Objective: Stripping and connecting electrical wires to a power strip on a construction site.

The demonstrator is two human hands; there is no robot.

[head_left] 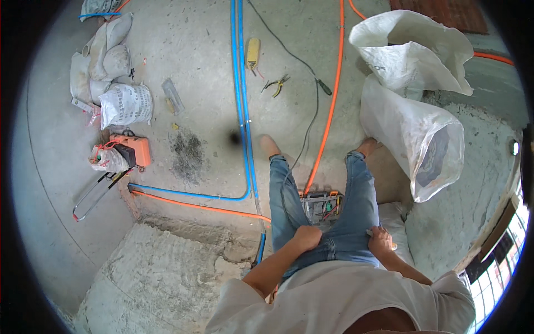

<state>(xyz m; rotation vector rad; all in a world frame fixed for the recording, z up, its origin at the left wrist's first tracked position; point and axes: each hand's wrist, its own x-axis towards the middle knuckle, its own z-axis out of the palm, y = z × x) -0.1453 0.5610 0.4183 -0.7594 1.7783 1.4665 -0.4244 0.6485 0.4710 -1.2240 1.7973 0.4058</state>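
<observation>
My left hand (307, 238) is closed and rests on the upper left thigh of my blue jeans (285, 203). A thin dark cable (306, 139) comes across the floor and over my left leg toward this hand; what the fingers hold is hidden. On the right thigh, my right hand (380, 240) is also closed. A small pale tip shows by its thumb and a pale, yellowish end on its other side, too small to name. Between my legs on the floor sits a grey tool box (321, 205) with orange latches and assorted tools in it.
Blue pipes (241, 83) and an orange pipe (332, 106) run along the concrete floor. Pliers (277, 86), a screwdriver (324, 87) and a yellow box-shaped device (253, 53) lie ahead. Large white woven sacks (411, 133) stand right; filled bags (127, 106) and an orange case (143, 151) are left.
</observation>
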